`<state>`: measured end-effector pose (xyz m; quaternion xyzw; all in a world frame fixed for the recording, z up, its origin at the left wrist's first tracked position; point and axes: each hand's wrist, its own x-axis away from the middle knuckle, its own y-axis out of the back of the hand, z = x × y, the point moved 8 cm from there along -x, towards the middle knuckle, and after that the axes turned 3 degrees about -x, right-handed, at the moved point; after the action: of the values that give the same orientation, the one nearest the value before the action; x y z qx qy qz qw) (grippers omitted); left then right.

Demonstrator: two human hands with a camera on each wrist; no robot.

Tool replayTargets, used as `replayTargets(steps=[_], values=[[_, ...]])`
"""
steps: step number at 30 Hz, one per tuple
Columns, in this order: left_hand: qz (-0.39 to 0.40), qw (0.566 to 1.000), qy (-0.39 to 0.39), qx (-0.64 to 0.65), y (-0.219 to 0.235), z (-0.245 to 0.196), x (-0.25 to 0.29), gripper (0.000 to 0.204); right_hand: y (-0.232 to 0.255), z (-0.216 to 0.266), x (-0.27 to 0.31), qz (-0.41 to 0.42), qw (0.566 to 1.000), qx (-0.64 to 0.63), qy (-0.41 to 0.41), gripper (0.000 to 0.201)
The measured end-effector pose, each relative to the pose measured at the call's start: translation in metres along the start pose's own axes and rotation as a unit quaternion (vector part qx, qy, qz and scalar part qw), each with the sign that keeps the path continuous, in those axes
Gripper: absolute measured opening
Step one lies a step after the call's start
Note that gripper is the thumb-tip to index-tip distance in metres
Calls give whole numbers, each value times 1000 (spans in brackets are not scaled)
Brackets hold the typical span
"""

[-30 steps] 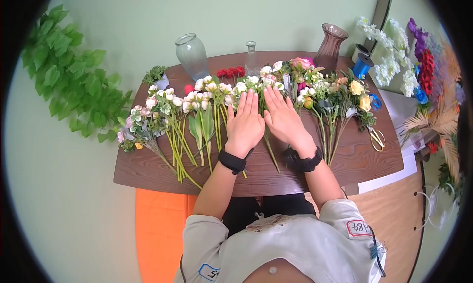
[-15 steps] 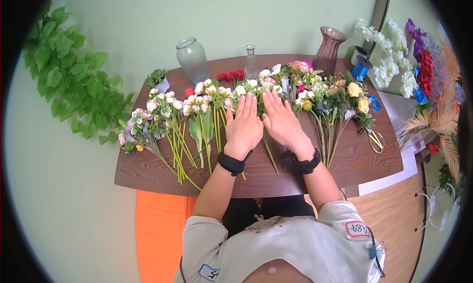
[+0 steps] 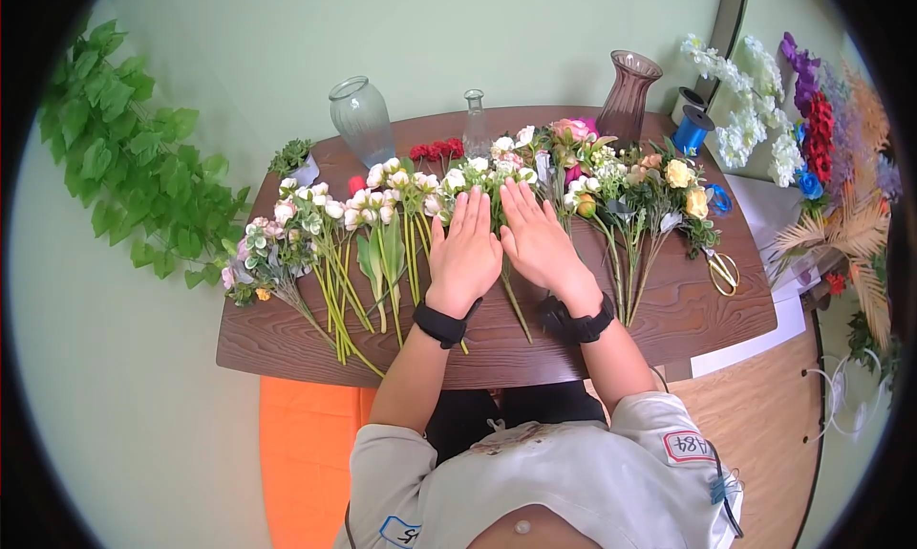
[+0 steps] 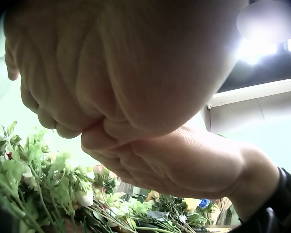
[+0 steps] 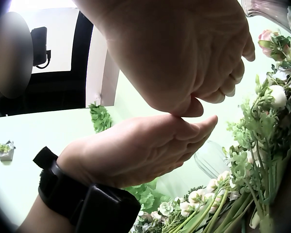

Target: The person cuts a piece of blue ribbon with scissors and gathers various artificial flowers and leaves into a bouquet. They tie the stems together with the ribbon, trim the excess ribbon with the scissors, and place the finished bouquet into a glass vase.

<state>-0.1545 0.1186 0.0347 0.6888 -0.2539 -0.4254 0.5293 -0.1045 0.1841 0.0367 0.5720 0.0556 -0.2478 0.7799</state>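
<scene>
Side by side over the middle of the table, my left hand point(image 3: 463, 255) and right hand point(image 3: 544, 248) are held flat, palms down with straight fingers. Neither holds anything. In both wrist views the palms hang above the flowers, and the thumbs meet or overlap. Beyond the fingertips lie white blossoms point(image 3: 504, 172) with greenery. To the left are white flowers point(image 3: 374, 205) on long green stems and a pale pink bunch point(image 3: 258, 248). On the right lie yellow flowers point(image 3: 696, 202) and pink ones point(image 3: 573, 130). Red flowers point(image 3: 437, 150) sit farther back.
Along the back of the wooden table point(image 3: 497, 366) stand a clear glass vase point(image 3: 363, 121), a small glass bottle point(image 3: 475, 127) and a purple-tinted vase point(image 3: 630, 95). A blue ribbon spool point(image 3: 693, 130) and gold-handled scissors point(image 3: 723, 274) are at the right. Green leaves point(image 3: 134, 148) hang on the left wall.
Both hands keep their flat pose over the table. The head view has shifted slightly, so the table and its contents appear a little lower and farther left.
</scene>
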Motion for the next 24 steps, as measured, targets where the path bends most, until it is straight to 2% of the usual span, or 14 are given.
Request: replayTargets(steps=[14, 17, 19, 21, 23, 24], values=[[22, 1000, -13, 7, 2, -4, 1, 49, 0, 0, 1, 4, 1000, -9, -6, 51], [-7, 1000, -14, -8, 21, -9, 1, 48, 26, 7, 5, -45, 999, 17, 9, 48], [-109, 994, -5, -18, 60, -8, 11, 43, 69, 12, 13, -115, 993, 33, 4, 42], [-171, 984, -31, 46, 84, 0, 26, 40, 113, -2, 33, -220, 974, -59, -2, 26], [-219, 969, -26, 110, 100, 14, 47, 28, 148, -25, 54, -286, 953, -97, -20, 17], [-247, 954, -26, 167, 105, 23, 58, 16, 156, -45, 66, -304, 940, -132, -79, 15]])
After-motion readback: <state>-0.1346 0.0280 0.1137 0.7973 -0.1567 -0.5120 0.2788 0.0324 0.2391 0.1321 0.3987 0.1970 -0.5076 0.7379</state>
